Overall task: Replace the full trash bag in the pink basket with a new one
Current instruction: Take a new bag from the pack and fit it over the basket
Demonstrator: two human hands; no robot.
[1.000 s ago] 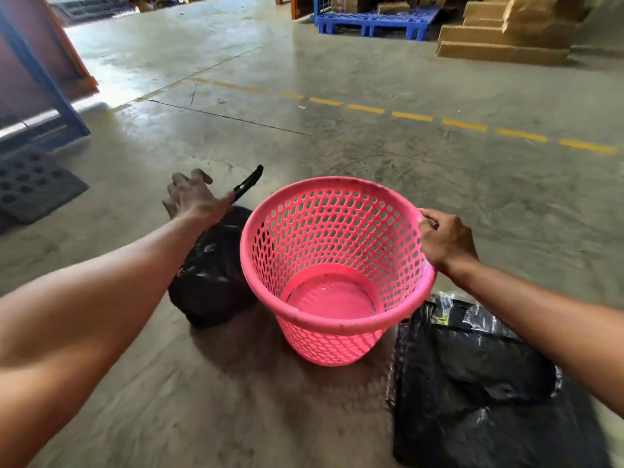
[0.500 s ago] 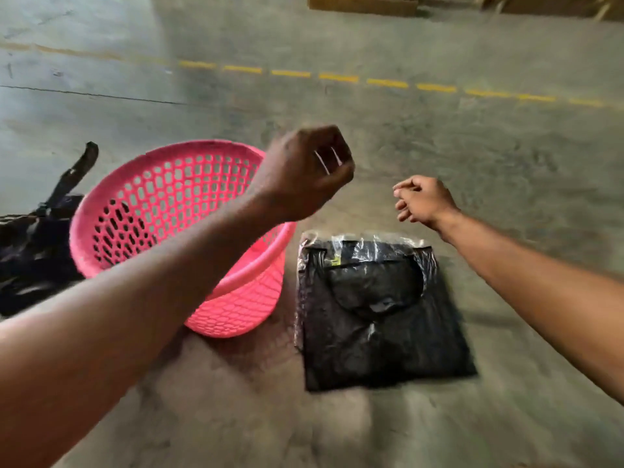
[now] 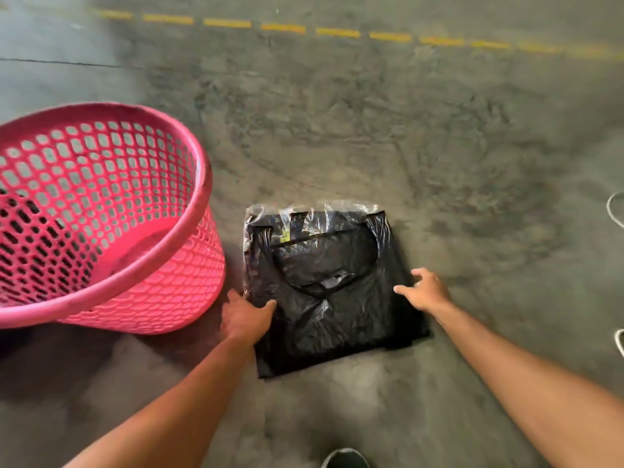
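While both arms reach down toward the floor [image 3: 337, 130], the left hand [image 3: 244, 320] rests half-open on the near left edge of the pack of new bags [image 3: 331, 298], thumb on the black plastic, and the right hand [image 3: 423, 292] hovers with fingers spread at its right edge, gripping nothing that I can see. No fresh bag has been pulled out yet, so lining is all still to do. Just left of the pack, the pink basket [image 3: 189, 292] stands empty, its full bag already out and not in sight. Farther off runs a dashed yellow line [image 3: 337, 32].
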